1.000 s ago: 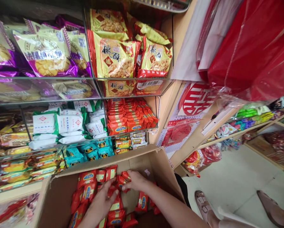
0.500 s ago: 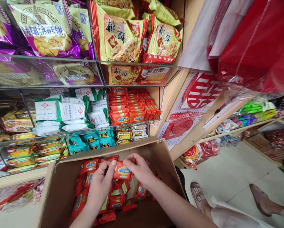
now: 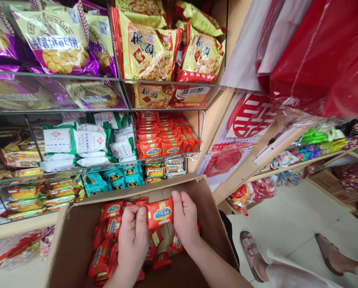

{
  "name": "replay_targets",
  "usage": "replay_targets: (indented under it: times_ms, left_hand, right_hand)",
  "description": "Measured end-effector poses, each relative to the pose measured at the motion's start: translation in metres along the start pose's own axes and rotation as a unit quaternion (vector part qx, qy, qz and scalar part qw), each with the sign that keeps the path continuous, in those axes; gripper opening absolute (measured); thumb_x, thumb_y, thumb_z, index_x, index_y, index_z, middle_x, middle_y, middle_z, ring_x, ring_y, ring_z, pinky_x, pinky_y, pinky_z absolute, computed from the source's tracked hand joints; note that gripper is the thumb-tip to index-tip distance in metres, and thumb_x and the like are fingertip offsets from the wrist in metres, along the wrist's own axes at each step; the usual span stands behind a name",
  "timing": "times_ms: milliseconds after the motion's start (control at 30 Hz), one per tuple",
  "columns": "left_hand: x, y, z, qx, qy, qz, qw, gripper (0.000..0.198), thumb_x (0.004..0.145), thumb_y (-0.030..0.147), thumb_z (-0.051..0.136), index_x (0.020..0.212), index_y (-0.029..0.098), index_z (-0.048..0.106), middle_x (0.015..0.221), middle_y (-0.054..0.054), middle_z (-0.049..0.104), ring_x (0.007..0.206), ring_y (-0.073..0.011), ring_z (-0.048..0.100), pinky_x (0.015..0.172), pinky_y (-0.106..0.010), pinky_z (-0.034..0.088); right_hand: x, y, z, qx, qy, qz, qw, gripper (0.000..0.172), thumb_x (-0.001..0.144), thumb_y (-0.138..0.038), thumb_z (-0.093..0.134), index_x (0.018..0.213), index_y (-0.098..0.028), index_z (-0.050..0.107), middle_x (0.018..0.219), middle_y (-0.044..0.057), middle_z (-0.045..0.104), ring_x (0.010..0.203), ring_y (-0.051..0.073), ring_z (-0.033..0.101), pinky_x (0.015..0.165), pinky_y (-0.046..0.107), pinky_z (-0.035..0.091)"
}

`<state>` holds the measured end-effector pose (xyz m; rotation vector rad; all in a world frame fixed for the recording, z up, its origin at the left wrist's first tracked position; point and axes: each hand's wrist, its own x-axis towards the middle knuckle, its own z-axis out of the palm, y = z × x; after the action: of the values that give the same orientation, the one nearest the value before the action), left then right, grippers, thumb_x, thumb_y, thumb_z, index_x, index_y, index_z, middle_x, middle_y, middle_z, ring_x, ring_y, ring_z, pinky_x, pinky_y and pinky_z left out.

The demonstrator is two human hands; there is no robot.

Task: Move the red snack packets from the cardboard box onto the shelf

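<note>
Over a cardboard box (image 3: 197, 192), a small red biscuit packet (image 3: 160, 213) is stretched between my two hands, its blue-and-gold label facing up. My left hand (image 3: 134, 232) pinches the packet's left end between thumb and curled fingers. At the other end, my right hand (image 3: 185, 216) grips the right edge with thumb and fingers. Several similar red packets (image 3: 102, 256) lie loose in the box below, mostly on its left side. Part of them is hidden behind my hands and forearms.
Behind the box, a shelf compartment holds stacked red packets (image 3: 162, 138) behind a clear front strip. White-and-green packets (image 3: 90, 140) and teal packets (image 3: 119, 176) sit left of it. Larger biscuit bags (image 3: 150, 52) fill the shelf above. A person's sandalled foot (image 3: 252, 252) is at right.
The packet has risen slightly and now lies flatter, with its label fully showing. My right hand has moved from its top to its right edge.
</note>
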<state>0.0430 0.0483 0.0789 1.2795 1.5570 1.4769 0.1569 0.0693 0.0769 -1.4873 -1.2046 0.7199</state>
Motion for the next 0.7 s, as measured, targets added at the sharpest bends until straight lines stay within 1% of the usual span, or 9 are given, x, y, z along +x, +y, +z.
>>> replay_targets:
  times_ms: [133,233,333,400,467,500,567,633,700]
  left_hand:
    - [-0.003,0.006,0.002,-0.101,0.002,-0.071,0.992,0.025,0.078,0.046,0.046,0.071,0.023,0.041,0.056,0.008,0.041,0.046,-0.0070,0.036,0.047,-0.019,0.037]
    - [-0.002,0.008,-0.001,-0.139,0.017,-0.100,0.985,0.034,0.068,0.055,0.056,0.070,0.022,0.044,0.053,0.008,0.043,0.047,-0.0070,0.037,0.045,-0.018,0.037]
    - [0.002,0.013,-0.010,-0.094,0.036,-0.062,0.993,0.042,0.059,0.060,0.059,0.067,0.022,0.046,0.054,0.007,0.047,0.051,-0.0087,0.042,0.047,-0.019,0.041]
    - [0.004,0.019,-0.017,-0.076,0.028,-0.074,0.994,0.040,0.062,0.060,0.058,0.069,0.022,0.048,0.053,0.007,0.047,0.049,-0.0086,0.042,0.046,-0.019,0.041]
    - [0.005,0.024,-0.022,-0.113,0.006,-0.092,0.989,0.035,0.069,0.058,0.051,0.075,0.023,0.050,0.049,0.008,0.044,0.044,-0.0084,0.040,0.042,-0.019,0.038]
    - [0.005,0.025,-0.024,-0.145,-0.003,-0.095,0.985,0.032,0.072,0.055,0.049,0.078,0.024,0.051,0.047,0.008,0.043,0.042,-0.0085,0.040,0.040,-0.019,0.037]
    - [0.003,0.024,-0.026,-0.191,-0.018,-0.092,0.977,0.027,0.074,0.051,0.050,0.080,0.024,0.051,0.044,0.009,0.041,0.040,-0.0086,0.039,0.038,-0.019,0.034]
    - [-0.002,0.016,-0.027,-0.172,-0.034,-0.112,0.978,0.028,0.069,0.050,0.056,0.079,0.024,0.052,0.043,0.009,0.042,0.040,-0.0082,0.039,0.037,-0.018,0.034]
    - [-0.010,0.004,-0.026,-0.123,-0.061,-0.151,0.979,0.033,0.064,0.052,0.060,0.079,0.023,0.054,0.042,0.009,0.042,0.038,-0.0080,0.038,0.036,-0.018,0.033]
  right_hand:
    - [0.000,-0.003,0.000,0.042,-0.002,0.033,0.999,0.040,0.083,-0.048,0.036,0.053,-0.021,0.031,0.048,-0.005,0.034,0.049,0.011,0.035,0.049,0.023,0.032]
    - [0.000,-0.005,-0.004,0.076,-0.047,0.034,0.995,0.037,0.082,-0.045,0.039,0.055,-0.021,0.038,0.051,-0.005,0.039,0.051,0.011,0.040,0.051,0.023,0.035]
    - [-0.001,-0.015,-0.017,0.149,-0.193,0.028,0.969,0.018,0.077,-0.039,0.051,0.077,-0.021,0.053,0.067,-0.003,0.054,0.064,0.012,0.051,0.060,0.023,0.042]
    - [0.003,-0.030,-0.029,0.199,-0.322,0.046,0.924,0.022,0.073,-0.034,0.058,0.091,-0.022,0.055,0.080,-0.001,0.061,0.075,0.014,0.057,0.067,0.025,0.045]
    - [0.015,-0.047,-0.041,0.217,-0.371,0.057,0.901,0.024,0.071,-0.031,0.061,0.092,-0.021,0.056,0.087,0.000,0.064,0.080,0.016,0.060,0.071,0.028,0.047]
    - [0.026,-0.056,-0.045,0.213,-0.353,0.047,0.910,0.023,0.071,-0.031,0.061,0.091,-0.020,0.056,0.087,0.001,0.065,0.080,0.016,0.060,0.070,0.029,0.048]
    - [0.056,-0.072,-0.050,0.187,-0.265,-0.004,0.946,0.024,0.071,-0.032,0.061,0.091,-0.019,0.055,0.087,0.002,0.065,0.078,0.015,0.061,0.069,0.029,0.048]
    - [0.093,-0.085,-0.049,0.135,-0.183,-0.084,0.970,0.025,0.072,-0.032,0.059,0.092,-0.018,0.053,0.088,0.003,0.065,0.079,0.015,0.061,0.070,0.030,0.048]
    - [0.130,-0.094,-0.042,0.042,-0.134,-0.152,0.978,0.026,0.073,-0.032,0.058,0.093,-0.017,0.053,0.092,0.004,0.064,0.084,0.017,0.060,0.075,0.033,0.046]
